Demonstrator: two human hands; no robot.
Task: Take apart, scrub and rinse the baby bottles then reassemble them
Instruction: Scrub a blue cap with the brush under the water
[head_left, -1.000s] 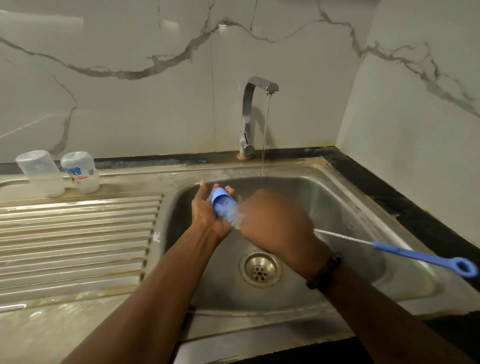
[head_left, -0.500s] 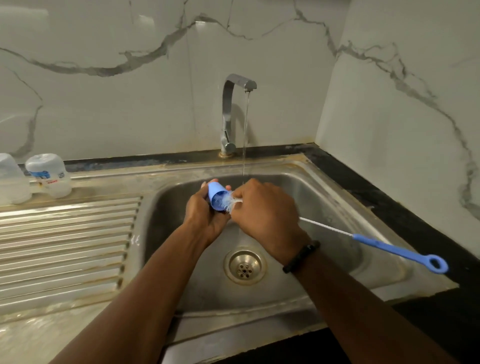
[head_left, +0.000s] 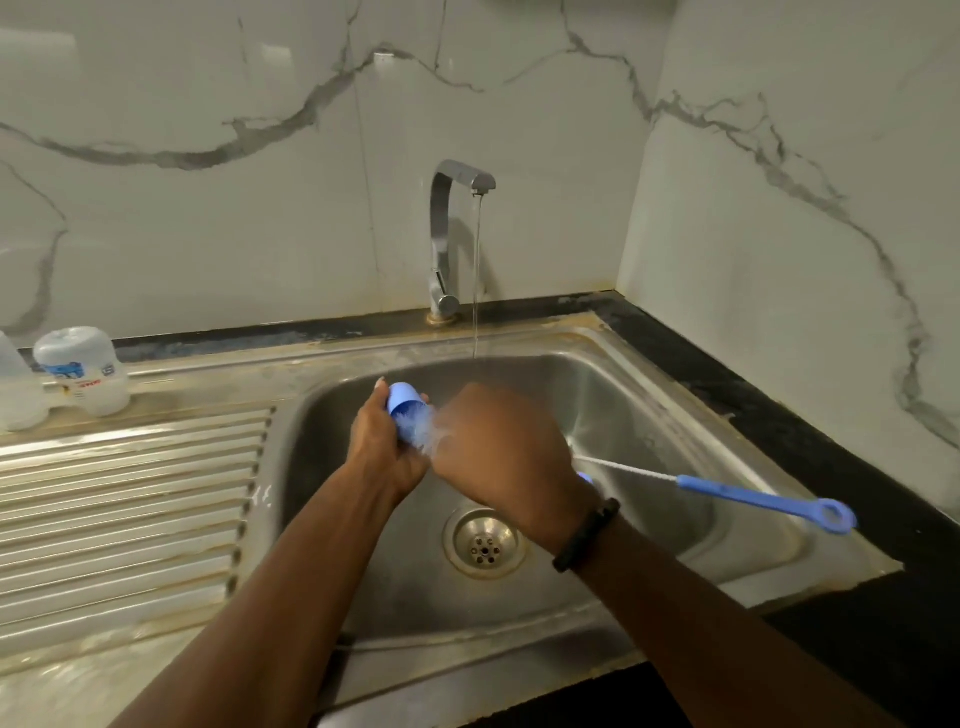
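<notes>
Two upturned clear baby bottles (head_left: 83, 371) stand at the far left of the ribbed draining board (head_left: 130, 499). Over the steel sink (head_left: 649, 415), the left hand (head_left: 382, 452) grips a blue bottle cap (head_left: 408, 413). The right hand (head_left: 506, 457) grasps a blue-handled bottle brush (head_left: 753, 499), its bristles inside the cap. Behind, the tap (head_left: 447, 234) runs.

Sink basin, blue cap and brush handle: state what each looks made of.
Sink basin: brushed stainless steel, judging by its grey metallic sheen and soft reflections. Blue cap in the left hand: probably smooth matte plastic, uniformly coloured. Brush handle: likely moulded blue plastic, on a thin white stem.
</notes>
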